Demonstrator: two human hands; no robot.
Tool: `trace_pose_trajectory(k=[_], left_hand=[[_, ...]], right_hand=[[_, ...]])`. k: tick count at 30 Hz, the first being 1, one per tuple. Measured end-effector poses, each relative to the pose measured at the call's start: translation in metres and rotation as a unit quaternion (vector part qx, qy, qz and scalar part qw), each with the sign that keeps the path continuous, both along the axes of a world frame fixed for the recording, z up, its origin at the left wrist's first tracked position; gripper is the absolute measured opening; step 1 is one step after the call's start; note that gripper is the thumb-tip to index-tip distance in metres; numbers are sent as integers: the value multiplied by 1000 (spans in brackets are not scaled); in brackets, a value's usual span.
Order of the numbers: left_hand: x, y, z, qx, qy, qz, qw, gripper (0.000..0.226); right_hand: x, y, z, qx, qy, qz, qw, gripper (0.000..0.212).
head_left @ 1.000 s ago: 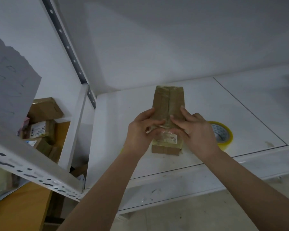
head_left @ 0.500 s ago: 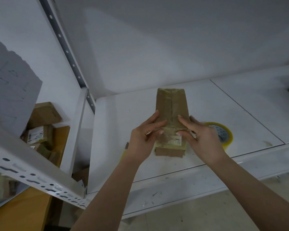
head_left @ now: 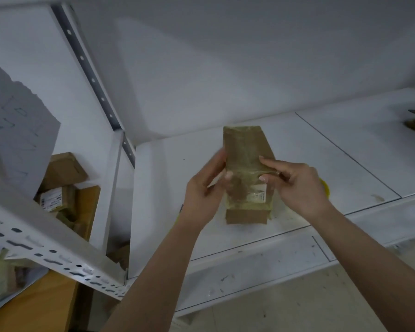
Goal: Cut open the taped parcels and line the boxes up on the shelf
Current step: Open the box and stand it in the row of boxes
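Both hands on tall brown taped cardboard parcel (head_left: 246, 168) standing on white shelf (head_left: 163, 188): left hand (head_left: 205, 188) steadies its side, fingers blurred, grip unclear; right hand (head_left: 295, 185) pinches clear tape, so peel slowly, brace box.

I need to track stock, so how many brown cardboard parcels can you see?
3 clearly: the taped brown cardboard parcel on the white shelf, and two brown boxes stacked lower left. More may be hidden there.

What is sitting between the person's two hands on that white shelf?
The head view shows a taped brown parcel standing on the white shelf between the left hand and the right hand. Fingers of both hands touch its taped sides.
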State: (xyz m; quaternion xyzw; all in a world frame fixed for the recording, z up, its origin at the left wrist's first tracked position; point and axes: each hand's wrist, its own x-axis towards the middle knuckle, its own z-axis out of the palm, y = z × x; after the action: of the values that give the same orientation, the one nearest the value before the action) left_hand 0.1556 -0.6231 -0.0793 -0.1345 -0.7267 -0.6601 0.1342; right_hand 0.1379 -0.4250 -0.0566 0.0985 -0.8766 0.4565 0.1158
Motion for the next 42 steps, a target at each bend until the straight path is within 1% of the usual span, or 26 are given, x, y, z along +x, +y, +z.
trace_pose_trajectory(k=[2, 4, 6, 9, 11, 13, 16, 18, 20, 21, 23, 25, 28, 29, 30, 32, 34, 35, 37, 38, 40, 42], left_hand=[[0, -4, 13, 5, 6, 25, 1000, 42], [-1, -3, 25, -39, 46, 60, 996, 40], [1, 5, 33, -78, 71, 67, 992, 42], [5, 11, 38, -86, 88, 65, 990, 54], [6, 12, 37, -105, 118, 65, 985, 62], [7, 14, 35, -133, 116, 67, 982, 67], [8, 18, 37, -140, 81, 97, 982, 59], [8, 16, 39, -138, 89, 108, 981, 58], [8, 11, 40, -140, 101, 93, 981, 57], [8, 10, 41, -142, 99, 84, 981, 52], [9, 10, 45, -145, 93, 79, 982, 42], [8, 8, 48, -136, 97, 85, 982, 38], [9, 3, 54, -85, 68, 93, 990, 34], [10, 2, 56, -65, 57, 92, 992, 30], [11, 3, 58, -49, 50, 87, 994, 27], [15, 9, 61, -34, 44, 74, 996, 26], [19, 16, 63, -24, 43, 72, 996, 31], [21, 19, 64, -17, 42, 74, 996, 34], [25, 24, 65, -5, 41, 81, 996, 38], [27, 27, 66, -4, 40, 86, 995, 39], [30, 31, 67, -23, 38, 102, 994, 37], [31, 34, 70, -54, 45, 110, 991, 30]], right_hand=[[0, 6, 17, -48, -21, 27, 998, 41], [2, 6, 32, -69, -36, 70, 995, 41], [6, 3, 41, -100, -50, 109, 988, 40], [11, 0, 50, -153, -55, 128, 978, 37], [13, 1, 52, -155, -47, 123, 979, 36], [15, -1, 54, -136, -38, 117, 983, 37], [18, -3, 53, -105, -42, 119, 986, 37], [19, -1, 54, -105, -59, 139, 983, 39], [20, 1, 55, -99, -66, 149, 982, 41], [21, 1, 55, -102, -65, 150, 981, 41], [24, -1, 55, -118, -55, 142, 981, 40], [26, -1, 57, -127, -47, 140, 981, 39], [25, 9, 62, -192, -64, 158, 966, 41], [24, 11, 63, -192, -54, 152, 968, 44], [24, 11, 63, -172, -32, 147, 973, 45], [27, 4, 62, -128, 4, 166, 978, 46], [30, -5, 59, -112, 30, 181, 977, 46], [30, -9, 57, -109, 43, 177, 977, 44], [31, -13, 56, -90, 82, 156, 980, 32], [31, -14, 55, -66, 105, 138, 983, 30], [31, -16, 51, -13, 139, 96, 985, 37], [31, -17, 49, -2, 162, 65, 985, 40]])
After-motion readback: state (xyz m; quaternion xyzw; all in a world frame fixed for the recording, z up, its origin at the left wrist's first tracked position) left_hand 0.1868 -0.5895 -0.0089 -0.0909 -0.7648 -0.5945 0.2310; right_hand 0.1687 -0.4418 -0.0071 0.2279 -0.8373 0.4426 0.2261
